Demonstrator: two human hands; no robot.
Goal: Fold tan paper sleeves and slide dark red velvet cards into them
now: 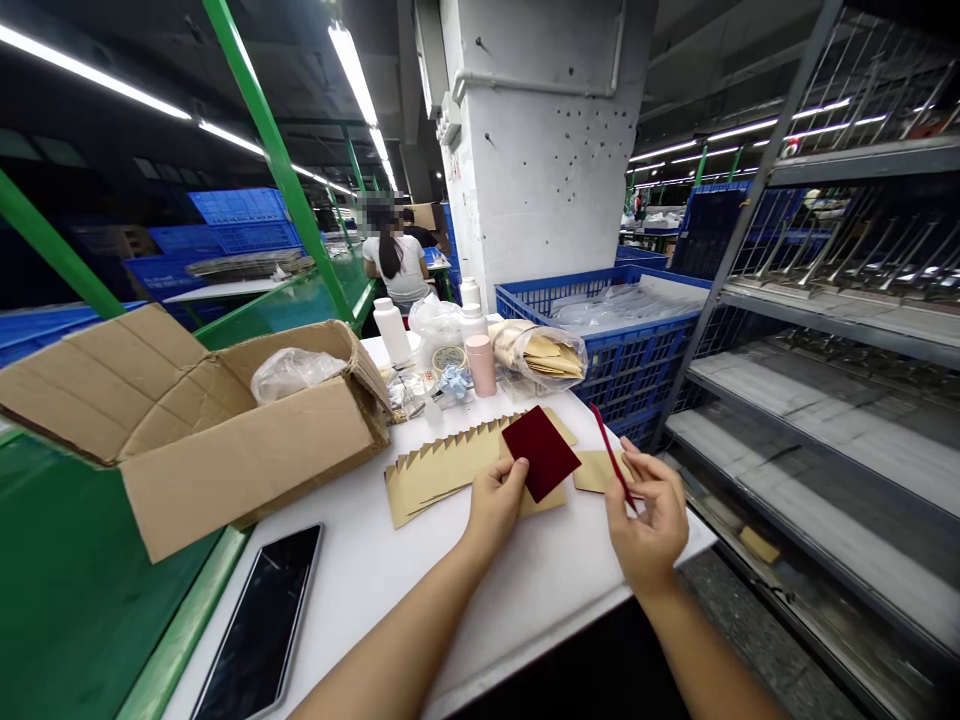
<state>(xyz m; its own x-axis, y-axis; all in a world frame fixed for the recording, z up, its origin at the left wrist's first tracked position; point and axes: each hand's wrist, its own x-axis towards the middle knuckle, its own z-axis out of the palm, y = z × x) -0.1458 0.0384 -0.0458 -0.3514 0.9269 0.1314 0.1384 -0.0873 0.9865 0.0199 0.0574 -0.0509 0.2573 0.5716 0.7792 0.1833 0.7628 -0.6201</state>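
Observation:
My left hand (498, 502) pinches the near left edge of a dark red, velvet-looking square piece (541, 452). The square is tilted above a fanned row of overlapping kraft paper envelopes (442, 468). Between the fingers of my right hand (651, 520) is a thin red piece (611, 452), seen nearly edge-on, so its face is hidden. Another flat kraft piece (592, 472) lies on the white table (375, 590), partly behind my right hand. The two hands are apart, with the red pieces not touching.
An open cardboard box (255, 460) stands left, a phone (262, 620) before it. White bottles (391, 332), a pink bottle (480, 365) and a bag of kraft envelopes (544, 355) sit at the back. A blue crate (637, 350) and metal rack (825, 400) flank the right; a person (394, 262) sits beyond.

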